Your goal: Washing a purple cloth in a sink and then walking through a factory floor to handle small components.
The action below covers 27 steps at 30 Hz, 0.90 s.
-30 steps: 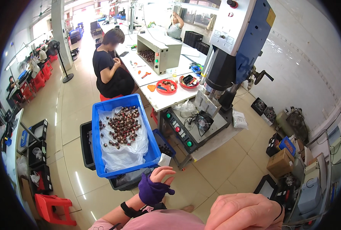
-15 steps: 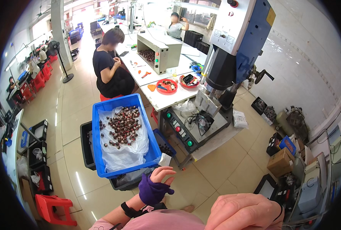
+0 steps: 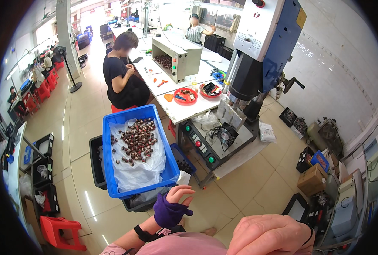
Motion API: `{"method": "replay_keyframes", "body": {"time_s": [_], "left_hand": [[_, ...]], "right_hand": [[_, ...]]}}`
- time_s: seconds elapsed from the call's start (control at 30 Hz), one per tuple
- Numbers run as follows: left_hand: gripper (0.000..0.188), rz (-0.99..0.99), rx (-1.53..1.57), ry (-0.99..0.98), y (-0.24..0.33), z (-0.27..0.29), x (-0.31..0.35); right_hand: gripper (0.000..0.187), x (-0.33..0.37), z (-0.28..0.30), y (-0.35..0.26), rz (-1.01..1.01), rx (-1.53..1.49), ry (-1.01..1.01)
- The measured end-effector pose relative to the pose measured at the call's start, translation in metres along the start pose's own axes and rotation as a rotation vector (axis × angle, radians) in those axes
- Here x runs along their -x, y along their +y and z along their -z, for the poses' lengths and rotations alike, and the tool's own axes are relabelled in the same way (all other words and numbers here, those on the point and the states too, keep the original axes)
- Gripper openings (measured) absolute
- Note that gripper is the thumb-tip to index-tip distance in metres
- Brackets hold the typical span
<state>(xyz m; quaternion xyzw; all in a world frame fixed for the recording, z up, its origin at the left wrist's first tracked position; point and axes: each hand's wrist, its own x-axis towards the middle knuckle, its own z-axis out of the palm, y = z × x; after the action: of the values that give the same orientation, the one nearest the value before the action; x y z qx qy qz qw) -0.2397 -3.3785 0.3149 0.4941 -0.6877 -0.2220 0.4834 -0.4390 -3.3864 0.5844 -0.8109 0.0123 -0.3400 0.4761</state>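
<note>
My left hand (image 3: 175,205), wrapped in a purple cloth (image 3: 168,211), is raised near the near right corner of a blue plastic crate (image 3: 165,168). Its bare fingers are stretched and slightly bent, with nothing seen in them. White plastic sheeting (image 3: 131,176) lines the crate. Many small round dark-red and brown pieces (image 3: 138,140) lie on the sheeting. Close up at the lower right, my right hand (image 3: 272,233) is closed, its fingers bent and pressed together. Its fingertips are hidden, so anything held there cannot be made out.
Dark crates (image 3: 96,163) sit under the blue one. Right of it stands a press machine (image 3: 257,51) beside a white worktable (image 3: 178,112) with red bowls (image 3: 185,96) and a metal box (image 3: 178,59). A seated person (image 3: 123,76) works there. A red stool (image 3: 61,231) stands lower left.
Both my hands stay almost where they were. The far person behind the worktable has moved a raised arm outward to the right.
</note>
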Motion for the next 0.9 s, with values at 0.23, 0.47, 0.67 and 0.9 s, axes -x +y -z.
{"method": "replay_keyframes", "body": {"time_s": [0.23,0.47,0.67,0.9], "left_hand": [[0.023,0.017,0.014,-0.005,0.004,0.004,0.0],[0.022,-0.024,-0.003,0.049,0.006,0.011,0.003],[0.02,-0.002,-0.023,0.094,0.0,0.013,0.008],[0.02,-0.004,-0.025,0.103,-0.001,0.011,0.01]], "right_hand": [[0.014,0.002,-0.005,-0.01,-0.107,-0.094,0.034],[0.01,0.003,-0.005,0.004,-0.008,-0.104,-0.038],[0.01,-0.002,0.0,0.008,-0.021,-0.128,-0.075],[0.01,-0.004,0.002,0.008,-0.04,-0.151,-0.096]]}}
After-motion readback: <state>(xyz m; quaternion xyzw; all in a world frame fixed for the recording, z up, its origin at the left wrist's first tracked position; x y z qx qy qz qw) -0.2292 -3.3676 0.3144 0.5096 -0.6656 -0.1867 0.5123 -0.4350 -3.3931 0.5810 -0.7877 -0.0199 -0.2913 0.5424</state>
